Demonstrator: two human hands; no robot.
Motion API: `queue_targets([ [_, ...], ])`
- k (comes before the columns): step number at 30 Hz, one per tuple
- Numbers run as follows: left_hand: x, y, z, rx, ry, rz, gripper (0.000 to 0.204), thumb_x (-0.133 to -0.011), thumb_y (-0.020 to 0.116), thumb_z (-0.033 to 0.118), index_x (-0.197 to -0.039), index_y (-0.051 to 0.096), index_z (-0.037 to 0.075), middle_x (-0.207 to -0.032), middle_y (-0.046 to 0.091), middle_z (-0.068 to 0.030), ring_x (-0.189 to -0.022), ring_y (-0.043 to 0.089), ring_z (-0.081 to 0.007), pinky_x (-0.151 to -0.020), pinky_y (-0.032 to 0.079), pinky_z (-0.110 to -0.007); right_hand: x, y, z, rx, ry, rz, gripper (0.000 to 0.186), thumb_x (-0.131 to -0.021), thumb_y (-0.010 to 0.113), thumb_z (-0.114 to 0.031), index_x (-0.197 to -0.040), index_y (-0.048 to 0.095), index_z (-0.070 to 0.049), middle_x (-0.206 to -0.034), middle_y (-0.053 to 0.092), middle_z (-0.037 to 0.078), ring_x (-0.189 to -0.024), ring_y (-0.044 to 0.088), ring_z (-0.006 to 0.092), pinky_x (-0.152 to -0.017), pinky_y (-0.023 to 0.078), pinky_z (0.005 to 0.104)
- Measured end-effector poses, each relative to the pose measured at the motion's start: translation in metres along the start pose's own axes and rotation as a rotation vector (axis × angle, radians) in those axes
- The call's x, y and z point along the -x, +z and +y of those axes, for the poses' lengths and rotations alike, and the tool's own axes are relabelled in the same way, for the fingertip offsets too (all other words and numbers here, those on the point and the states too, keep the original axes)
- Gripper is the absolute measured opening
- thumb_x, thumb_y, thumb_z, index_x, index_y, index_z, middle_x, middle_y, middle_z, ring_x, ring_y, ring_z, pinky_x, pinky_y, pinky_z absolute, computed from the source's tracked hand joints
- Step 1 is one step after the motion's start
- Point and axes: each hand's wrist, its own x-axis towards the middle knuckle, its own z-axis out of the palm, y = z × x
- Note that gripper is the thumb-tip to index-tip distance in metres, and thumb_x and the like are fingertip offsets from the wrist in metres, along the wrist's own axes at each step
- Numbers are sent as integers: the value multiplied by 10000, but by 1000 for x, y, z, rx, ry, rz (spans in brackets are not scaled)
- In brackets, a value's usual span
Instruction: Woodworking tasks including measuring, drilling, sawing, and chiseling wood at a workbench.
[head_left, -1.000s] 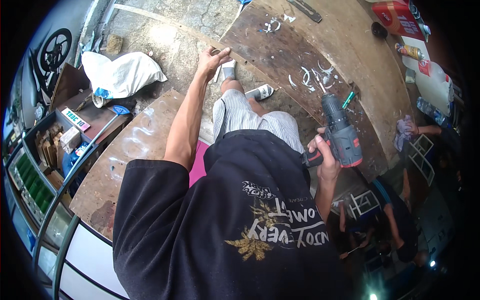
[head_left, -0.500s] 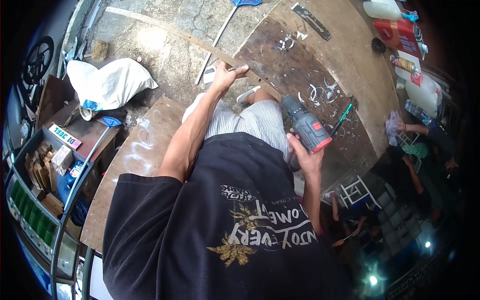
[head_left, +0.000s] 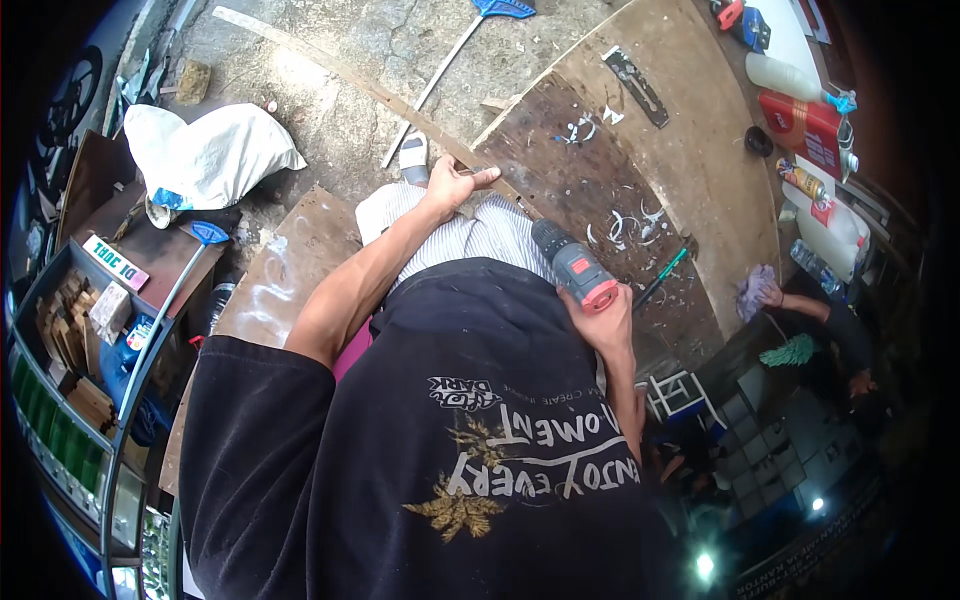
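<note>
Concrete floor (head_left: pixel 340 30), bright and stained, fills the upper part of the view, and to the right a broad brown wooden surface (head_left: pixel 690 150) carries pale plastic curls (head_left: pixel 622 230), a dark metal plate (head_left: pixel 636 88) and a green-ended tool (head_left: pixel 666 268). White sack (head_left: pixel 215 150) and brown board (head_left: pixel 255 300) lie off to the left.

Between floor and surface runs a narrow wooden strip (head_left: pixel 395 105). Its long axis slants from the upper left down to the right, over the floor, past the near corner of the surface, to the front of the person's striped shorts (head_left: pixel 495 232).

The left grip (head_left: pixel 455 190) is the nearer to the strip: it appears pinched on it toward its lower right part, though the undersides of the fingers are hidden. The right grip (head_left: pixel 602 318) is clenched on the handle of a grey and red drill (head_left: pixel 572 262), most of the handle being out of sight. The drill's nose points up and leftward, roughly back along the strip, and sits just beside its near end, to the right of the left grip. Whether a bit touches the wood cannot be told.
</note>
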Motion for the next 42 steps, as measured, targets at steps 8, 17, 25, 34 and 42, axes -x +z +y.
queue_targets([
  [8,0,1,-6,109,72,-36,515,-834,852,27,-1253,562,-49,-1192,703,-154,-1033,713,-231,-903,603,-342,-27,8,-7,67,-81,-80,349,-740,836,-146,-1037,698,-25,-863,701,247,-853,691,466,-711,532,477],
  [17,-6,-1,-9,-90,95,-87,461,-886,810,50,-1239,538,-69,-1118,711,-187,-955,738,-232,-817,625,-335,-36,19,-13,143,-52,-63,362,-751,834,-189,-1053,703,-40,-866,707,242,-864,680,481,-720,532,508],
  [25,-3,2,-12,-24,185,-74,323,-937,759,82,-1156,617,-108,-992,741,-177,-847,748,-206,-735,625,-319,-41,24,-24,165,-42,-62,359,-735,837,-200,-1014,709,-15,-849,708,249,-858,690,473,-726,544,506],
  [34,-8,-2,-16,-83,146,-104,462,-932,767,65,-1282,491,-57,-1085,714,-164,-943,744,-260,-782,650,-370,-44,24,-26,164,-70,-65,337,-731,825,-176,-992,704,0,-842,703,259,-847,692,471,-715,546,493],
  [42,-8,-3,-15,-11,172,-144,440,-937,764,78,-1269,510,-62,-1082,716,-158,-943,743,-255,-799,652,-376,-48,26,-28,165,-101,-76,323,-734,823,-171,-980,697,-6,-812,691,261,-836,685,478,-696,540,496],
])
